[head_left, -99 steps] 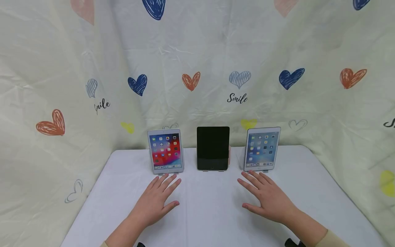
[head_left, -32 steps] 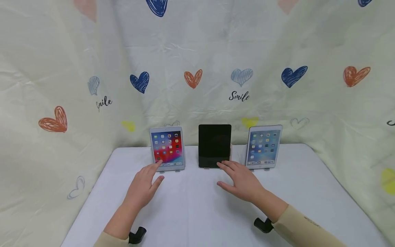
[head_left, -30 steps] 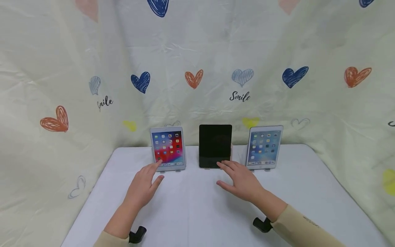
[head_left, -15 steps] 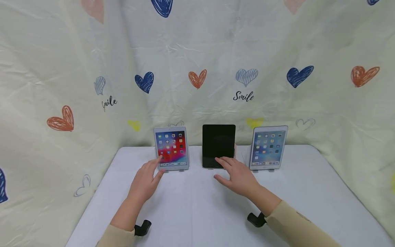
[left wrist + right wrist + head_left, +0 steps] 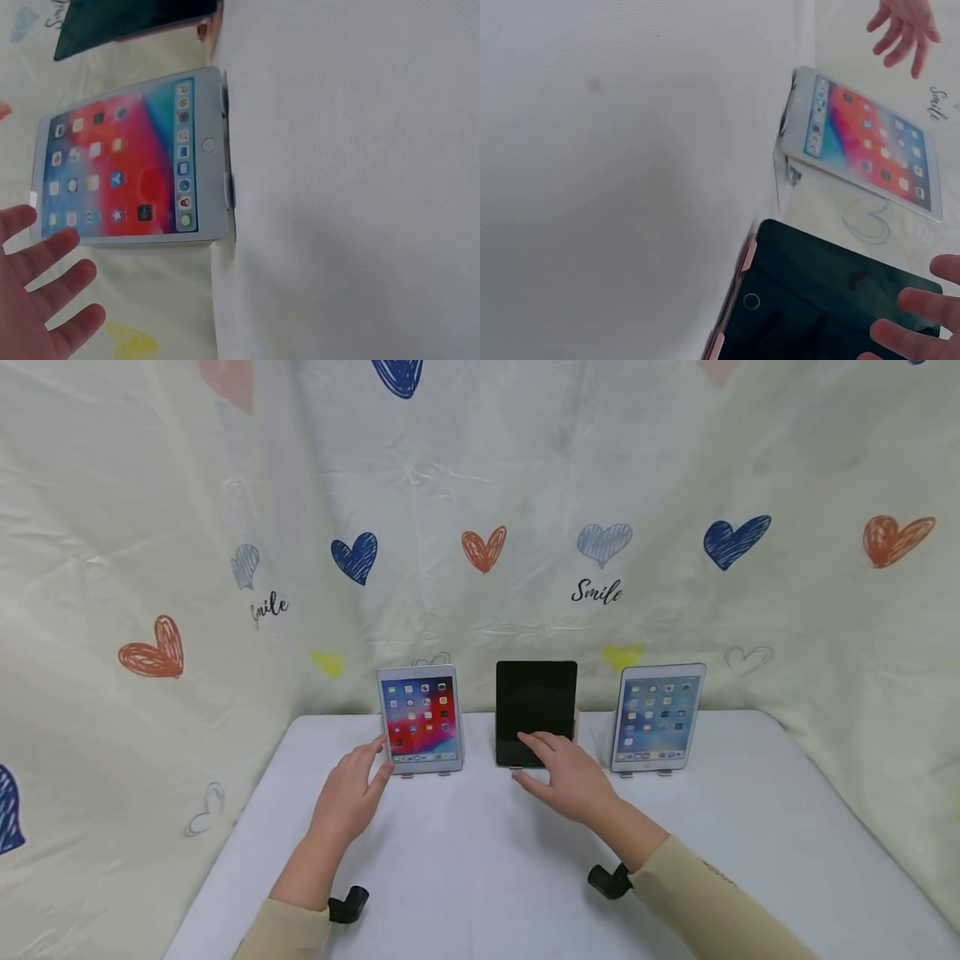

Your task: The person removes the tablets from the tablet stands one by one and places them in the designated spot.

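Observation:
Three tablets lean on small stands in a row. The left one is a white tablet (image 5: 423, 718) with a lit red-and-blue home screen. In the middle is a black tablet (image 5: 536, 702) with a dark screen, and on the right another white tablet (image 5: 660, 714) shows a pale blue home screen. My left hand (image 5: 348, 793) has its fingertips beside the left tablet's lower left edge, thumb near its bottom corner, holding nothing. My right hand (image 5: 573, 785), fingers extended, overlaps the black tablet's lower half. In the right wrist view, its spread fingers (image 5: 922, 304) hover before that dark screen.
A white cloth-covered table (image 5: 480, 877) carries the tablets. Behind it hangs a pale curtain (image 5: 525, 468) printed with hearts and "Smile". Black camera mounts are on my left wrist (image 5: 349, 905) and right wrist (image 5: 609, 882).
Both hands have moved forward from the table's middle. My right hand went left from the right tablet to the black one; my left hand slid from over the left screen to its left edge.

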The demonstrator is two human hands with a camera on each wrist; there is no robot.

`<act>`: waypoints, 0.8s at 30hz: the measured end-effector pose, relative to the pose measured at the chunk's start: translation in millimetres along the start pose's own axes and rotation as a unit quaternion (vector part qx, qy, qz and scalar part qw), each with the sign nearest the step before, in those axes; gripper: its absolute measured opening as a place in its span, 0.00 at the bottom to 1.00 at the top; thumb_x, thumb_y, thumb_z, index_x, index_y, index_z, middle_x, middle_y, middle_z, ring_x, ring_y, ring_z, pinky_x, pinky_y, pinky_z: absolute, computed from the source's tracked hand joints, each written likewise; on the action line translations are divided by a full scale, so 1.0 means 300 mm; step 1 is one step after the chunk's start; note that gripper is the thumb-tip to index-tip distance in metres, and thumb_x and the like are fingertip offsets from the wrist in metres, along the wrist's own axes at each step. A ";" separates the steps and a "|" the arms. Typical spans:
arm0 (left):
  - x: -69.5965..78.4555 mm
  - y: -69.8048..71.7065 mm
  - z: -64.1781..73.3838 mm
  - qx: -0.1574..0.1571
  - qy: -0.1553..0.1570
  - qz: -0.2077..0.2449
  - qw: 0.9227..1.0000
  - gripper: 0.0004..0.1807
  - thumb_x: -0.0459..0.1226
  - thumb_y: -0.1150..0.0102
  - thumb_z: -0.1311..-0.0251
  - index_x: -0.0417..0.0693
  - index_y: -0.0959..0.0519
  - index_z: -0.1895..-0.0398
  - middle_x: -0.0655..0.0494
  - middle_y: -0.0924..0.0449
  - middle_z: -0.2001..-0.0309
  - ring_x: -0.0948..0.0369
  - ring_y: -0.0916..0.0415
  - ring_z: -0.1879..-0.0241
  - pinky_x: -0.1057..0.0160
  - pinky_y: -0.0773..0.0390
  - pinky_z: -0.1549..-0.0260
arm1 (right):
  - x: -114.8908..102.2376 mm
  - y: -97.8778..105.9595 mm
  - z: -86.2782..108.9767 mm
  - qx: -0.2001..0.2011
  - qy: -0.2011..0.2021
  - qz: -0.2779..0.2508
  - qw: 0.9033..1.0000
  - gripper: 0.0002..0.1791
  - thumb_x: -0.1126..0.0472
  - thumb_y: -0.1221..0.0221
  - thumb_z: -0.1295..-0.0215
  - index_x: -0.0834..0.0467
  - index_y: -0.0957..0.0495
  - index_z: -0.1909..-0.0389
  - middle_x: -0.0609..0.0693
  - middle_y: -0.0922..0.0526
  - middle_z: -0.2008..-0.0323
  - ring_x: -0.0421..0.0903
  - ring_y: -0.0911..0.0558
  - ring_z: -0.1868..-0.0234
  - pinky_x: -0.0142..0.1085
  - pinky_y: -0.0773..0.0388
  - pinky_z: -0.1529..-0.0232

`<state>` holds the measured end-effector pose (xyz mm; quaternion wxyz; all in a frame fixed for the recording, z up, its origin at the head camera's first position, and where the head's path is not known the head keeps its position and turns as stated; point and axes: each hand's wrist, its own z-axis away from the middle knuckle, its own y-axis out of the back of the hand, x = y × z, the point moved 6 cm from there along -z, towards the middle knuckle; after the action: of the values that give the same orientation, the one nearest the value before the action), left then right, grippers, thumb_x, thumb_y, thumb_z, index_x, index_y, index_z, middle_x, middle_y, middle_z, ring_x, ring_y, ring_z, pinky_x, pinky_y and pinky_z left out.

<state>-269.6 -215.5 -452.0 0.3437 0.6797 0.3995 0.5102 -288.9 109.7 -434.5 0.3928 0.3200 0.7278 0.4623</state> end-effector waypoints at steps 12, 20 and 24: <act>-0.046 -0.008 -0.016 -0.016 0.028 0.005 0.999 0.40 0.64 0.66 0.29 0.51 0.43 0.23 0.43 0.30 0.34 0.44 0.34 0.35 0.38 0.34 0.39 | -0.013 -0.032 -0.038 -0.019 -0.040 -0.011 0.999 0.37 0.37 0.42 0.34 0.47 0.35 0.27 0.54 0.29 0.33 0.55 0.29 0.34 0.55 0.29 0.39; -0.070 -0.008 -0.043 -0.020 0.040 0.008 0.999 0.34 0.53 0.56 0.26 0.49 0.42 0.23 0.42 0.30 0.35 0.42 0.34 0.36 0.37 0.34 0.39 | -0.025 -0.039 -0.064 -0.019 -0.047 -0.021 0.999 0.37 0.35 0.44 0.33 0.47 0.35 0.27 0.53 0.29 0.33 0.54 0.29 0.34 0.54 0.29 0.38; -0.084 -0.011 -0.053 -0.024 0.049 0.009 0.998 0.34 0.54 0.56 0.26 0.50 0.43 0.23 0.42 0.30 0.34 0.42 0.34 0.35 0.37 0.34 0.40 | -0.035 -0.048 -0.079 -0.025 -0.058 -0.031 0.998 0.38 0.35 0.44 0.34 0.46 0.35 0.27 0.53 0.30 0.32 0.54 0.30 0.33 0.53 0.29 0.39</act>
<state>-289.7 -235.5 -461.5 0.3356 0.6491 0.3975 0.5549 -305.8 85.7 -438.7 0.4565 0.3138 0.7012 0.4488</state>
